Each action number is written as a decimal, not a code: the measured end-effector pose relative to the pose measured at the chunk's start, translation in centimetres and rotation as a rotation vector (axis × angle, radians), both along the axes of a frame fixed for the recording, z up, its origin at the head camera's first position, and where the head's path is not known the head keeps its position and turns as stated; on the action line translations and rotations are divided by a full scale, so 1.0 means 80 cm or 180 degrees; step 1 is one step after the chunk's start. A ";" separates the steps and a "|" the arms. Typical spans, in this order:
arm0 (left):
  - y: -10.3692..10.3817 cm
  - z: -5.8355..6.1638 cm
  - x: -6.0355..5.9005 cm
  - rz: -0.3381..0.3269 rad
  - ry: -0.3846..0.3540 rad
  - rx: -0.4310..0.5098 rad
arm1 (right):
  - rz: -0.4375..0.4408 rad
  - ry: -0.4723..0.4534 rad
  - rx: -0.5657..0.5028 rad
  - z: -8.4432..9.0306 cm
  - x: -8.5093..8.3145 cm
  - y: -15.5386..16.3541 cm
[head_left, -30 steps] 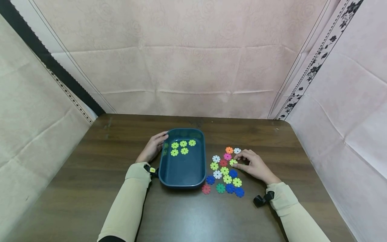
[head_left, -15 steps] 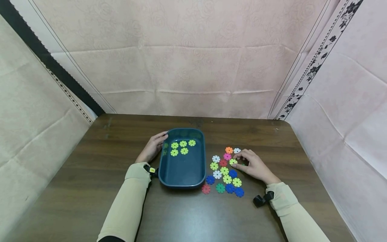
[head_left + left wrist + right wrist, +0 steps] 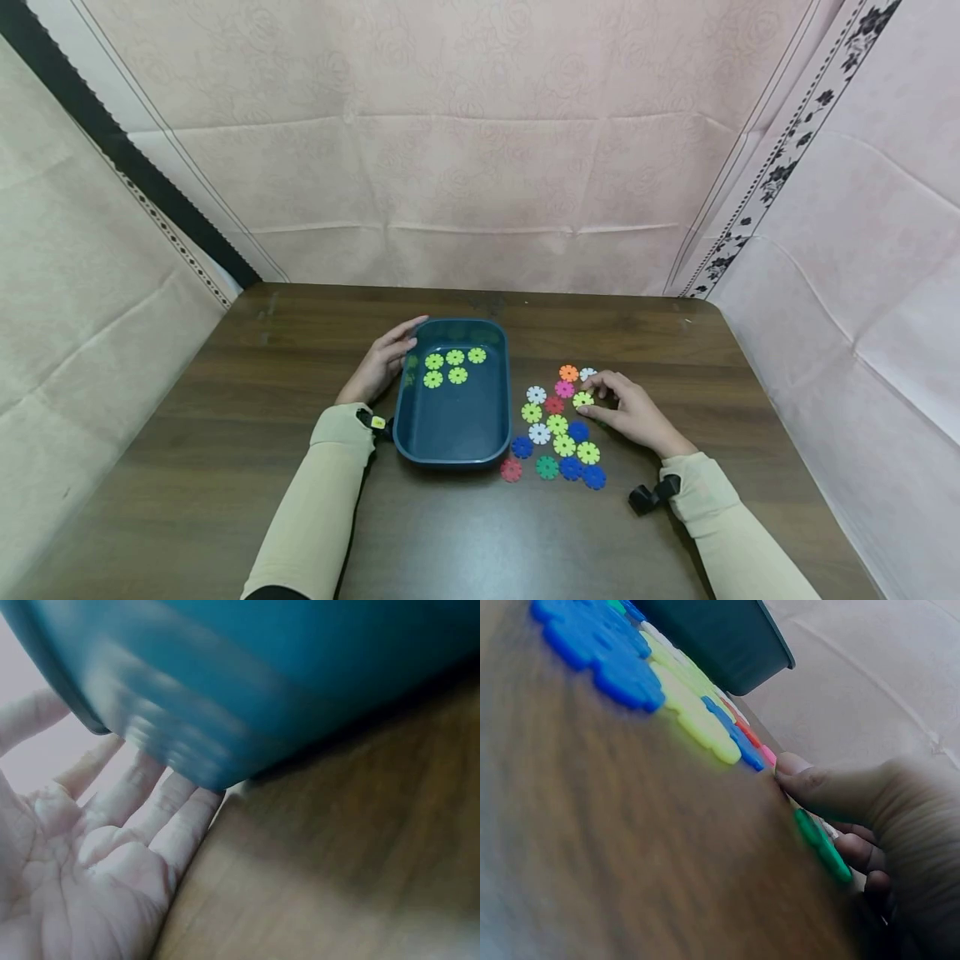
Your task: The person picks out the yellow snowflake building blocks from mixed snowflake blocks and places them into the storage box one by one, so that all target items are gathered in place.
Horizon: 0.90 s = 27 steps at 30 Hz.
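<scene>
My right hand (image 3: 628, 413) is at the right side of a group of flower-shaped plastic discs and pinches a yellow-green disc (image 3: 582, 400) between thumb and fingers. In the right wrist view the thumb (image 3: 832, 791) hides nearly all of that disc. A green disc (image 3: 823, 844) lies under the same hand. My left hand (image 3: 377, 367) is at the far left corner of a blue tray (image 3: 452, 461), its fingertips against the tray's outer wall. Fairly straight fingers (image 3: 127, 784) show in the left wrist view. Several yellow-green discs (image 3: 457, 375) lie in the tray's far half.
Loose discs lie right of the tray, among them an orange disc (image 3: 568, 372), a white disc (image 3: 536, 394), a red disc (image 3: 511, 470) and a blue disc (image 3: 593, 477). All of it stands on a brown wooden table (image 3: 262, 467) with pale cloth (image 3: 480, 192) behind.
The yellow-green disc at my right fingertips has shifted slightly to the right. My left index finger has straightened along the tray's far corner. The tray and other discs stay put.
</scene>
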<state>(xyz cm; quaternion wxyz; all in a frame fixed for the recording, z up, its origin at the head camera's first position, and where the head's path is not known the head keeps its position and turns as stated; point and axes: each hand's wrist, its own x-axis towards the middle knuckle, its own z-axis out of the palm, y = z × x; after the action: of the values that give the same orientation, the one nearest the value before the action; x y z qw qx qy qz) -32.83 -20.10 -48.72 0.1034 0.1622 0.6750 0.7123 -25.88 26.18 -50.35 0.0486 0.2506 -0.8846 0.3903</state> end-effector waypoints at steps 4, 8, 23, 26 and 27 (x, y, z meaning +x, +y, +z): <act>0.000 0.001 0.000 -0.0014 -0.0030 0.0043 | 0.0038 0.0072 0.0024 0.001 0.000 0.001; -0.001 0.001 0.000 -0.0043 0.0028 0.0062 | 0.0104 0.0205 0.0040 0.000 -0.001 0.002; -0.002 0.000 -0.001 -0.0099 0.0214 0.0022 | 0.0085 0.0049 -0.0299 0.020 -0.002 -0.010; -0.002 -0.002 0.000 -0.0098 0.0184 0.0049 | 0.0221 0.0004 -0.0213 0.039 -0.003 -0.030; -0.002 -0.002 0.000 -0.0088 0.0181 0.0046 | 0.0295 -0.0016 -0.0185 0.046 -0.004 -0.039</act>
<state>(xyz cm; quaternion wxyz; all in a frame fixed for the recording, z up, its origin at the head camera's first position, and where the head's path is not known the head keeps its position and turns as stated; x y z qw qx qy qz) -32.79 -20.25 -48.85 0.0928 0.1924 0.6702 0.7108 -26.23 23.08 -46.63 0.0356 0.2887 -0.8604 0.4184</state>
